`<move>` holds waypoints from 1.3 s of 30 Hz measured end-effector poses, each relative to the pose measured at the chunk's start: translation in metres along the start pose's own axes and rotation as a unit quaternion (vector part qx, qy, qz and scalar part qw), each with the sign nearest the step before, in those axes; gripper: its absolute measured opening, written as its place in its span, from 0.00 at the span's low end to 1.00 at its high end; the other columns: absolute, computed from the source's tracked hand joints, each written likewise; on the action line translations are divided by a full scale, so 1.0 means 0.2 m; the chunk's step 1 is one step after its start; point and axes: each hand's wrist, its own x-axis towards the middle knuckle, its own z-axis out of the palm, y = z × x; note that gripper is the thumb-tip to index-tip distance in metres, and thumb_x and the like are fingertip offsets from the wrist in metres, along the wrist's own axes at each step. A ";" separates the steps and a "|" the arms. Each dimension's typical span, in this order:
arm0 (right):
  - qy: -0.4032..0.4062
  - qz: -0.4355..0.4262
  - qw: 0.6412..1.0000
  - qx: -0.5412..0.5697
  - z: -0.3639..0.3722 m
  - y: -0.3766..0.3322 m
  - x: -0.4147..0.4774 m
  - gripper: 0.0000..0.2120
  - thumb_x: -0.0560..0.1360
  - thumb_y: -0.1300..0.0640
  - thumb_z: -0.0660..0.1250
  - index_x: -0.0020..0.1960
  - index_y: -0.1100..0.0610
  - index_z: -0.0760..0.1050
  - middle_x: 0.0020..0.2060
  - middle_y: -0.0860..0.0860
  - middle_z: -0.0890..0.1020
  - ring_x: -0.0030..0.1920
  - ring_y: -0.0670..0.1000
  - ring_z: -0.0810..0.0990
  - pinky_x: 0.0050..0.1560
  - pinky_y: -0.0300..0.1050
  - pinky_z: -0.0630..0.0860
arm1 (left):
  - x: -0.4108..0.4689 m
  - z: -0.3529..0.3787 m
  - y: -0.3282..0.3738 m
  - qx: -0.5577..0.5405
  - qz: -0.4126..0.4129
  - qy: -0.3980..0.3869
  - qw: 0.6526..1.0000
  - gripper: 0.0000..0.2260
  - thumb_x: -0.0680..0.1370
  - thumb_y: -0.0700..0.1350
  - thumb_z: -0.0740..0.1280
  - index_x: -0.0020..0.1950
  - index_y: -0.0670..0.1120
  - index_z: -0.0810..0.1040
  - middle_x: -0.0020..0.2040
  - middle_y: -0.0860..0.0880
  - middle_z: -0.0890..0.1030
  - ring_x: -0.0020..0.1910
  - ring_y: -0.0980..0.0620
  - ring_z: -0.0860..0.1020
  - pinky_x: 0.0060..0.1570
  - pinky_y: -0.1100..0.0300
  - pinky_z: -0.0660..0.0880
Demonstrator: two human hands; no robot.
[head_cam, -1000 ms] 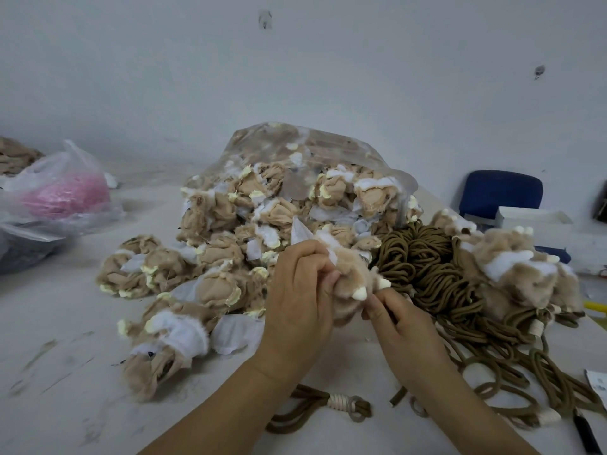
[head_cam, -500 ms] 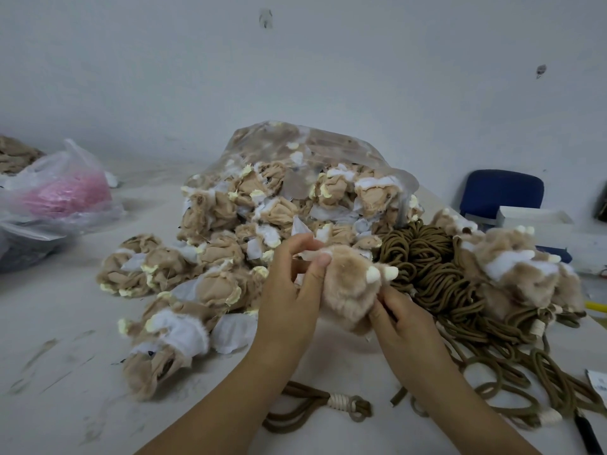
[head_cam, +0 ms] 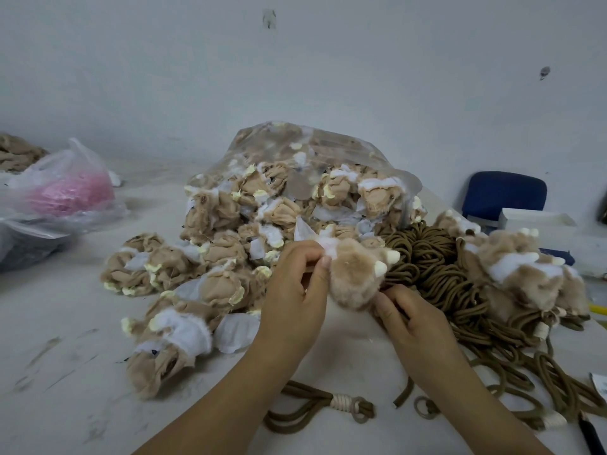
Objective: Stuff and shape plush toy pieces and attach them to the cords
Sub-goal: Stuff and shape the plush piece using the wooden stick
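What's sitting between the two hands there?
A fluffy tan plush piece with cream nubs: the left hand pinches its white top edge, the right hand holds its lower end. Head view.

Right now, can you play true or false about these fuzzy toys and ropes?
The left hand and right hand both hold the fluffy tan plush piece. True.
The heap of brown cords lies left of the clear plastic bag of tan pieces. False: it lies right.
Something pink sits inside the thin plastic bag at far left. True.
The blue chair stands at far left. False: it stands at right.
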 end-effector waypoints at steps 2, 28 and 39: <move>0.001 0.013 1.000 0.008 0.00 0.00 0.00 0.24 0.73 0.34 0.52 0.38 0.54 0.72 0.31 0.50 0.75 0.33 0.48 0.74 0.34 0.47 0.70 | 0.01 -0.01 0.00 0.007 0.024 0.021 0.999 0.04 0.81 0.42 0.62 0.49 0.49 0.75 0.50 0.56 0.76 0.51 0.63 0.74 0.49 0.72 0.70; -0.013 -0.014 0.999 0.046 0.02 -0.08 -0.01 0.21 0.73 0.38 0.54 0.39 0.53 0.75 0.34 0.45 0.77 0.37 0.45 0.75 0.33 0.37 0.69 | 0.01 0.01 0.03 -0.087 -0.061 -0.015 0.994 0.05 0.77 0.51 0.66 0.46 0.62 0.79 0.49 0.59 0.76 0.51 0.61 0.76 0.51 0.70 0.72; 0.001 -0.038 0.999 0.034 0.05 -0.05 -0.02 0.12 0.77 0.51 0.60 0.35 0.47 0.67 0.33 0.36 0.76 0.31 0.41 0.73 0.30 0.29 0.65 | -0.04 0.06 0.05 -0.256 -0.167 -0.039 0.951 0.06 0.76 0.49 0.68 0.49 0.52 0.84 0.53 0.48 0.82 0.56 0.50 0.81 0.56 0.57 0.78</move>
